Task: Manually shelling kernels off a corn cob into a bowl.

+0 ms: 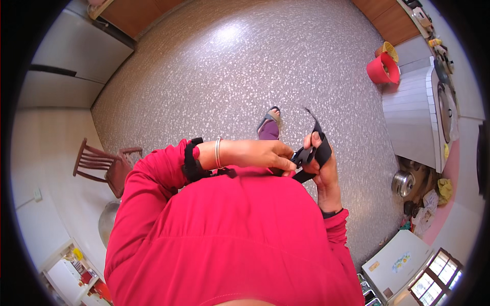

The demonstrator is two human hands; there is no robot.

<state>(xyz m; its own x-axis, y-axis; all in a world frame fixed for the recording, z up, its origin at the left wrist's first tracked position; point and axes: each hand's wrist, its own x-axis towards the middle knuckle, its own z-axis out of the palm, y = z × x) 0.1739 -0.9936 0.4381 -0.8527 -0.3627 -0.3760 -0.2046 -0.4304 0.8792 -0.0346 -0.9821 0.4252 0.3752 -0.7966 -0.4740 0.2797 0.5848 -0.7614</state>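
Observation:
In front of my waist, my left hand (281,156) reaches across the red top and pinches a dark buckle (302,156) on a black strap. A bangle and a black wristband are on that arm. My right hand (323,164) grips the black webbing strap (324,151), which loops over its fingers; one loose end sticks up past the fingertips. The two hands are close together at the buckle. Part of the strap is hidden behind the right hand and by the top.
A wooden chair (115,168) stands at the left. On the speckled floor (229,84) at the right are a red bucket (383,69), a yellow basket (389,51) and a steel pot (402,183). A tiled counter (409,111) and a white cabinet (398,264) line the right side.

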